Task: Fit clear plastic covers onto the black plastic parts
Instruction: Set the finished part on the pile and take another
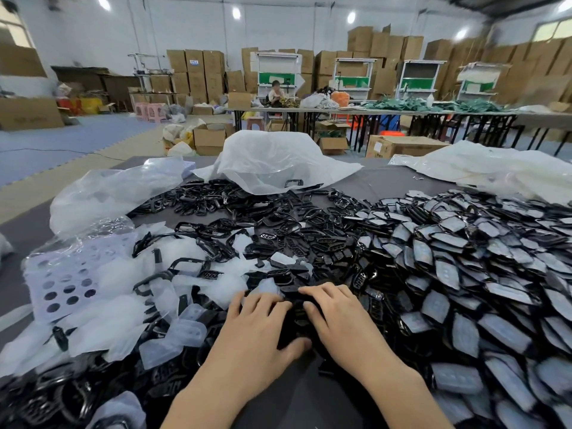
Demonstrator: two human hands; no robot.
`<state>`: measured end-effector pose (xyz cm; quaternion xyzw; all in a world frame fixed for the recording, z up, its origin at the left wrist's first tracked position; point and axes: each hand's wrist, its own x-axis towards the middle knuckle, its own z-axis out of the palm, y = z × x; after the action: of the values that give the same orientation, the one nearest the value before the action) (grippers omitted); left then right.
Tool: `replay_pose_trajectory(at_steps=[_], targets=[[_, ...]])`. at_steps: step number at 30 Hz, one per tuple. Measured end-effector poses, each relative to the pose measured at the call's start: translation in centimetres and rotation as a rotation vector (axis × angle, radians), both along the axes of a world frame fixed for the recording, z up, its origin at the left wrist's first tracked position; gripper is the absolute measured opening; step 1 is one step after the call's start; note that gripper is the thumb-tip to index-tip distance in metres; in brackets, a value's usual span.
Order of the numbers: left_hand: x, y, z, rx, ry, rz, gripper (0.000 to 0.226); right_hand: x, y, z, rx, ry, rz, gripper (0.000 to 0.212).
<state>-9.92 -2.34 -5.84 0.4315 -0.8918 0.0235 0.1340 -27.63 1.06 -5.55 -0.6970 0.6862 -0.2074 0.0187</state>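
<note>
Grey counter (387,181) under heaps; left hand (260,323) and right hand (337,317) both curl round one black part (297,317) at centre front; clear covers (173,305) lie left, covered pieces (464,274) right. Risk: cover seats skewed under hurried pressing, or the heaps mingle. Count: two hands, one held part; heaps beyond counting.

left hand (257,331), right hand (343,323) gripping black part (297,317)

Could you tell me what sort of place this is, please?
Probably a small assembly workshop: stacked cardboard boxes line the back wall, and heaps of black plastic parts and clear covers cover the table.
</note>
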Motion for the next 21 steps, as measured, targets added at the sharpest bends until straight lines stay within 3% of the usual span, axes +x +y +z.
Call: replay_pose_trajectory(at_steps=[2, 5, 8, 13, 16, 21], targets=[[-0.1, 0.0, 0.0, -0.001, -0.024, -0.008, 0.067, -0.1, 0.0, 0.0, -0.01, -0.028, -0.002, 0.038], [-0.1, 0.1, 0.4, -0.096, 0.094, -0.031, 0.036, 0.0, 0.1, -0.1, -0.012, -0.036, 0.0, 0.038], [-0.3, 0.0, 0.1, -0.143, 0.168, -0.051, 0.022, 0.2, 0.2, 0.0, -0.01, -0.042, 0.018, 0.038], [-0.3, 0.0, 0.3, -0.192, 0.197, -0.044, 0.009, 0.2, 0.4, 0.2, -0.042, -0.15, 0.035, 0.029], [-0.4, 0.2, 0.7, -0.182, 0.249, -0.025, 0.018, 0.2, 0.4, 0.1, -0.063, -0.195, 0.025, 0.027], [-0.4, 0.5, 1.7, -0.012, 0.574, 0.087, 0.017, 0.3, 0.4, -0.1, -0.077, -0.193, 0.019, 0.024]])
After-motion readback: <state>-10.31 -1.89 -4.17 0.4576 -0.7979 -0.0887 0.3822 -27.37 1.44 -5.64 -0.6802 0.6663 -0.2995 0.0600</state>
